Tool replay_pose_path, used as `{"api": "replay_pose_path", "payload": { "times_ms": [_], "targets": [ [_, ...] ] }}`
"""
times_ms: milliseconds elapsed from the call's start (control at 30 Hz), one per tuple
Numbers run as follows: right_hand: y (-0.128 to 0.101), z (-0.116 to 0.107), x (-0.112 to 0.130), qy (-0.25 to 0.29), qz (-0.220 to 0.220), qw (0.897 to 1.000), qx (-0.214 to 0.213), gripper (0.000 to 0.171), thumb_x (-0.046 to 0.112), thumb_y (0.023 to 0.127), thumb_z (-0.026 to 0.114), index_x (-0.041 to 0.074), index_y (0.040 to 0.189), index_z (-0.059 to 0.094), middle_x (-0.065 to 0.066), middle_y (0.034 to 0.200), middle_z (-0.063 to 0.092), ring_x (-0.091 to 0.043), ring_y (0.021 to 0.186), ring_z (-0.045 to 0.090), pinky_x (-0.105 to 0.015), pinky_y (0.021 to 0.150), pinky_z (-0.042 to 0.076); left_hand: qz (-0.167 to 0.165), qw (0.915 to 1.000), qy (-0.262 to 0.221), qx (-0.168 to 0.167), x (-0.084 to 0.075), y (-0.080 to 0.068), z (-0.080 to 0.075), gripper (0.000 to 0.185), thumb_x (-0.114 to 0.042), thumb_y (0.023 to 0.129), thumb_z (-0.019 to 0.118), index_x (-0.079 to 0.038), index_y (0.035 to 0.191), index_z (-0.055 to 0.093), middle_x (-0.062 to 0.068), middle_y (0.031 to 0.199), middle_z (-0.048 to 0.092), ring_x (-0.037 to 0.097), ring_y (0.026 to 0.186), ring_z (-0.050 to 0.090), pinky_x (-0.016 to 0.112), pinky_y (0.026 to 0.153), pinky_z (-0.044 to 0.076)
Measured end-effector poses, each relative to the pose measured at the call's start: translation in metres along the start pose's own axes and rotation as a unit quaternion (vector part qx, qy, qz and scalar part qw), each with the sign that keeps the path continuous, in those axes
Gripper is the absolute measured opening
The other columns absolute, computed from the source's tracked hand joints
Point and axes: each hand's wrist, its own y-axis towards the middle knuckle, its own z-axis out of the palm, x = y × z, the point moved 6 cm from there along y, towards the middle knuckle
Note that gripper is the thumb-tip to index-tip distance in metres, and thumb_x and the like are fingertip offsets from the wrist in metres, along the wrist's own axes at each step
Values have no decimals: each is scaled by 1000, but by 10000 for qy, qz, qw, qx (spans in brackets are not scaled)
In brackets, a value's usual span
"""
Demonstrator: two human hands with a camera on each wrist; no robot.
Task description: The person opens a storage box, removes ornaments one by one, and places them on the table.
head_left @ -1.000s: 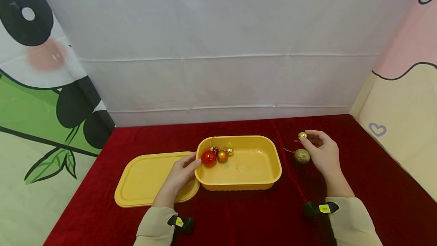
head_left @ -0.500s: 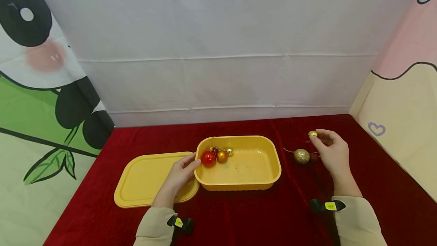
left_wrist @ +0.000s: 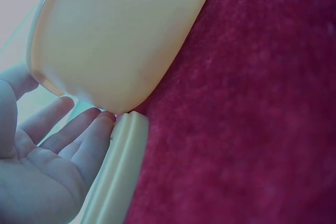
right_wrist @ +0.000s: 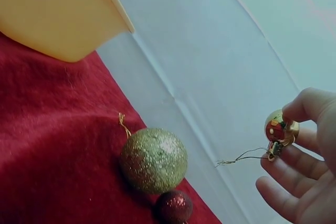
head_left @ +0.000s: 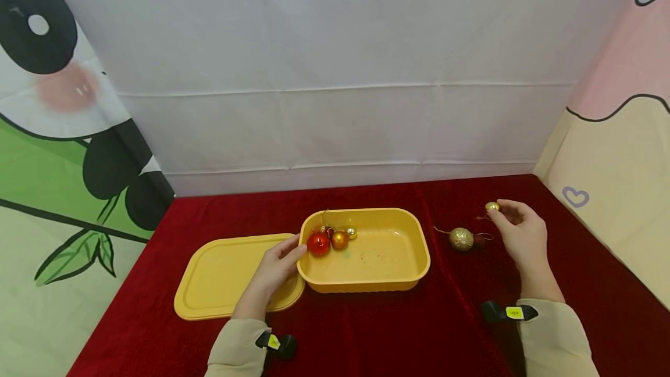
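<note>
Your right hand [head_left: 520, 234] pinches a small gold bauble [head_left: 492, 206] above the cloth [head_left: 392, 330]. The tub [head_left: 413, 231] lies to its left; a glitter ball [head_left: 461, 238] and a tiny red ball [right_wrist: 175, 206] sit between. Your left hand [head_left: 274, 266], fingers relaxed, rests against the tub's near-left rim, over the lid [head_left: 220, 272].

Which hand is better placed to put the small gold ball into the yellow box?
Probably the right hand: it already pinches the small gold ball. The left hand rests against the yellow box, steadying it.
</note>
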Motion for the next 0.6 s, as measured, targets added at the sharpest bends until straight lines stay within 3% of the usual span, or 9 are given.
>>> {"api": "replay_pose_path", "payload": {
  "times_ms": [433,600],
  "targets": [
    [5,-3,-19,-109,192,9996,197,46,34,91,62,2,124,58,27,82,49,9,78,45,-8,62,42,-10,9999,104,-4,0,0,0,56,-29,95,58,-9,144,40,18,146,41,29,121,54,34,94,51],
    [6,-3,-27,-325,281,9986,310,49,37,91,60,2,126,57,3,102,58,5,82,44,-7,63,41,15,9999,108,7,0,1,0,55,-28,95,57,-9,144,41,18,145,42,29,122,53,35,95,50]
  ]
}}
